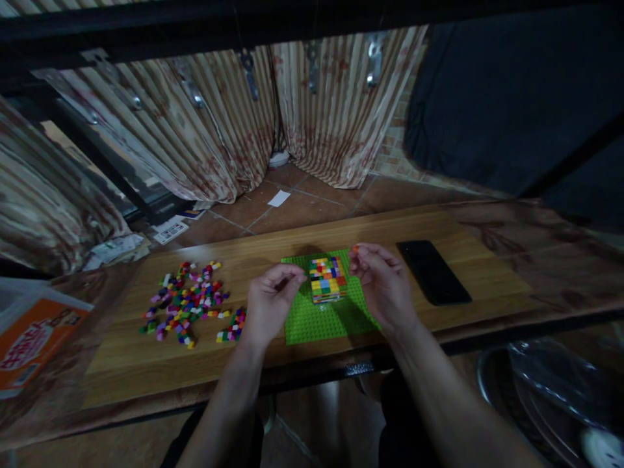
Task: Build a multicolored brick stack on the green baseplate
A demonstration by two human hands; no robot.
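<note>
Brick block point(327, 279) several layers high on green baseplate point(312, 325). My right grip point(383, 283) pinches 1 orange brick point(355, 248); my left grip point(270, 302) is narrow, contents indiscernible. Many loose bricks point(188, 300) remain unplaced.

Table top point(439, 227): wood, visible grain, smooth, faint sheen. Base plate point(312, 322): green plastic, studded, matt. Block stack point(327, 279), loose bricks point(188, 299), orange brick point(355, 249): hard plastic. Phone point(433, 271): black, glossy, smooth. Curtains point(195, 130): striped cloth, slight satin shine. Floor point(302, 208): matt tile. Box point(34, 338): printed cardboard
</note>
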